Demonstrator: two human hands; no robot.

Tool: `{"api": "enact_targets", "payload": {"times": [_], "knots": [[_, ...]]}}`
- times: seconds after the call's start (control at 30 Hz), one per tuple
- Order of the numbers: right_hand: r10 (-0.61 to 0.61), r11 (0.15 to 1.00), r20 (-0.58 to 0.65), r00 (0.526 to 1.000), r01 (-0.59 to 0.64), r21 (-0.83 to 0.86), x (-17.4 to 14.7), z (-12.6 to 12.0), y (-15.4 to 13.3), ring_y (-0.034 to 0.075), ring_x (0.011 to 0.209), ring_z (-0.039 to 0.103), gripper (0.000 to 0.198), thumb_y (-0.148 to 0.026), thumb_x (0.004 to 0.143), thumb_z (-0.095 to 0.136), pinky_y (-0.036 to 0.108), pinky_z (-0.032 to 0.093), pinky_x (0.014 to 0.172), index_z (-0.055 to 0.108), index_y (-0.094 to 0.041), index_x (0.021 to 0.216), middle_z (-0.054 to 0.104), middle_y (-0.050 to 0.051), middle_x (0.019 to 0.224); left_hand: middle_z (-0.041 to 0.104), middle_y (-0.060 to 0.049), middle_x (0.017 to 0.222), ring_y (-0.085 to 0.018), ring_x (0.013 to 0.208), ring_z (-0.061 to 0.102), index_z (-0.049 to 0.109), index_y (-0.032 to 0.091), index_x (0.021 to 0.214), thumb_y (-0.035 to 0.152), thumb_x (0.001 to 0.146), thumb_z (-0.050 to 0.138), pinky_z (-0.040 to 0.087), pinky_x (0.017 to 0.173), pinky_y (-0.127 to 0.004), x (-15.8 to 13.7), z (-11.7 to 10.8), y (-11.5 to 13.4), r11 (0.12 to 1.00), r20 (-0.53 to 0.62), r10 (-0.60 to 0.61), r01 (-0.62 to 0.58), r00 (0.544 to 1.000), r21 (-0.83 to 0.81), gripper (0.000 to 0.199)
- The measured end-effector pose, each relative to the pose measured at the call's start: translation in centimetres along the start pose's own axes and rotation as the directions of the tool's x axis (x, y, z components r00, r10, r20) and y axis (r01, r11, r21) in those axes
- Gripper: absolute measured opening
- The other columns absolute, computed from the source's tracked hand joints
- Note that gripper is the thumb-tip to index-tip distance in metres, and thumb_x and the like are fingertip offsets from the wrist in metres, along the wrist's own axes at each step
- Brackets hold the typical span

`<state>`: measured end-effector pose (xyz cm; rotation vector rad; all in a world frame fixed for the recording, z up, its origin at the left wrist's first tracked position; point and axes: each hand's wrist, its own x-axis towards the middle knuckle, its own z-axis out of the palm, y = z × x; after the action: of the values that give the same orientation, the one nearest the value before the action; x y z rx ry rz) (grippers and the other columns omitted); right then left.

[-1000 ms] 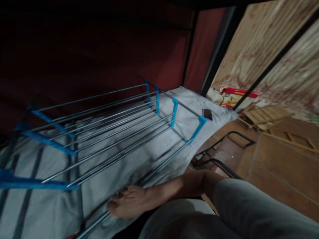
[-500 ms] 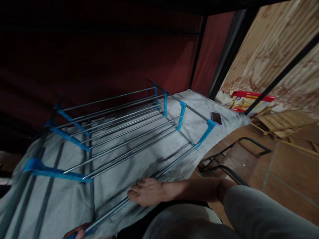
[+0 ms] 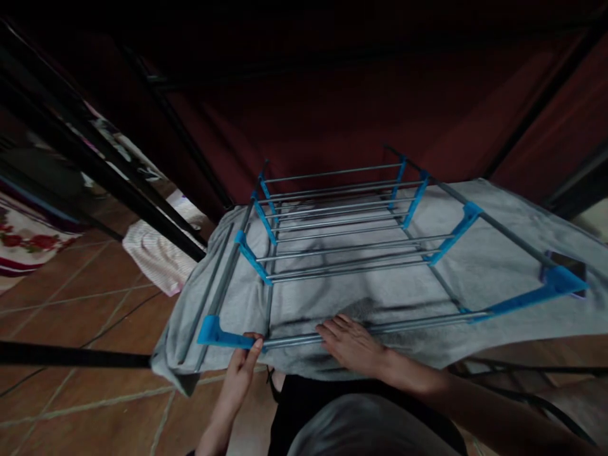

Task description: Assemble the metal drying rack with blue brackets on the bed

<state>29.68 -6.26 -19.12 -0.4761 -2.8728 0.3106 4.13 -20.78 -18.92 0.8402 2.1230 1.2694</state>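
Observation:
A rack point(image 3: 456, 235) of thin grey metal tubes and blue plastic brackets stands on a grey cloth point(image 3: 494, 269) in front of me. My left hand point(image 3: 244, 360) is closed on the near left blue bracket point(image 3: 225, 335), thumb on top, where it meets the front tubes. Further right, my right hand point(image 3: 350, 343) lies over the paired front tubes point(image 3: 413, 325) with its fingers bent across them. The undersides of its fingers are hidden. On the right, another blue bracket point(image 3: 527, 301) carries the tubes' far end.
A phone point(image 3: 567, 263) lies on the cloth, partly behind the right bracket. Dark frame posts point(image 3: 104, 171) rise at the left. A dark red panel point(image 3: 361, 120) closes off the back. A striped pale cloth point(image 3: 154, 253) lies over on the tiled floor point(image 3: 118, 329).
My view has swung left, so the rack appears further right and my left hand shows more fully at the bracket. Both hands stay at the front tubes.

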Motion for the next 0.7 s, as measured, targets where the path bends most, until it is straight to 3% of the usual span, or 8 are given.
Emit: {"api": "enact_targets", "payload": {"times": [0.13,0.23,0.37,0.47,0.53,0.6,0.7], "knots": [[-0.041,0.996,-0.046,0.998,0.045,0.082,0.5,-2.1,0.6,0.023,0.111,0.062,0.032,-0.029,0.101,0.05,0.043,0.049,0.104,0.059,-0.019,0.13,0.065,0.01,0.125,0.074,-0.009,0.104,-0.035,0.118,0.063,0.071,0.021,0.094,0.077,0.068,0.066,0.044,0.111,-0.05,-0.1,-0.2,-0.8,0.999,0.01,-0.041,0.041,0.999,-0.017,0.062],[0.018,0.991,-0.162,0.987,0.003,0.131,1.2,-4.7,2.4,0.022,0.118,0.06,0.033,-0.025,0.102,0.046,0.044,0.049,0.106,0.06,-0.022,0.132,0.063,0.011,0.131,0.073,-0.01,0.116,-0.036,0.127,0.059,0.073,0.022,0.102,0.074,0.07,0.066,0.04,0.116,-0.051,-0.3,-0.3,-1.1,0.997,0.034,-0.069,0.07,0.997,-0.027,0.061],[0.182,0.974,-0.385,0.905,-0.112,0.197,2.4,-8.8,6.8,0.022,0.123,0.059,0.036,-0.024,0.102,0.043,0.043,0.05,0.107,0.061,-0.026,0.133,0.063,0.009,0.132,0.071,-0.009,0.126,-0.034,0.135,0.054,0.071,0.027,0.118,0.062,0.073,0.071,0.036,0.12,-0.05,-1.1,-0.6,-1.5,0.976,0.079,-0.027,0.043,0.997,-0.214,0.057],[0.282,0.948,-0.477,0.833,-0.167,0.27,3.7,-11.8,11.2,0.022,0.119,0.062,0.034,-0.028,0.101,0.044,0.041,0.053,0.103,0.066,-0.026,0.126,0.065,0.009,0.127,0.07,-0.009,0.129,-0.036,0.134,0.055,0.066,0.029,0.126,0.053,0.074,0.071,0.039,0.119,-0.052,-0.8,-1.4,-3.0,0.905,0.088,-0.043,0.076,0.995,-0.419,0.058],[0.346,0.924,-0.497,0.796,-0.196,0.329,4.8,-13.3,14.2,0.022,0.113,0.064,0.032,-0.03,0.099,0.046,0.039,0.053,0.099,0.069,-0.023,0.12,0.068,0.009,0.12,0.07,-0.012,0.128,-0.038,0.13,0.058,0.063,0.027,0.127,0.055,0.078,0.065,0.042,0.115,-0.055,0.3,-2.3,-4.5,0.89,0.027,-0.067,0.072,0.997,-0.451,0.057],[0.42,0.89,-0.464,0.78,-0.254,0.378,6.1,-14.3,17.0,0.022,0.107,0.066,0.031,-0.029,0.097,0.048,0.038,0.053,0.097,0.071,-0.018,0.114,0.07,0.01,0.114,0.071,-0.014,0.125,-0.039,0.124,0.062,0.063,0.023,0.124,0.06,0.081,0.059,0.046,0.111,-0.054,2.1,-3.2,-6.2,0.934,-0.088,-0.052,0.018,0.995,-0.357,0.056],[0.462,0.857,-0.291,0.838,-0.337,0.39,8.5,-15.1,20.3,0.021,0.102,0.067,0.03,-0.027,0.096,0.049,0.035,0.051,0.094,0.072,-0.015,0.111,0.073,0.009,0.111,0.07,-0.015,0.119,-0.039,0.12,0.063,0.065,0.021,0.112,0.062,0.078,0.063,0.046,0.11,-0.054,5.5,-3.9,-8.0,0.989,-0.204,0.025,-0.054,0.979,-0.139,0.053]]}}
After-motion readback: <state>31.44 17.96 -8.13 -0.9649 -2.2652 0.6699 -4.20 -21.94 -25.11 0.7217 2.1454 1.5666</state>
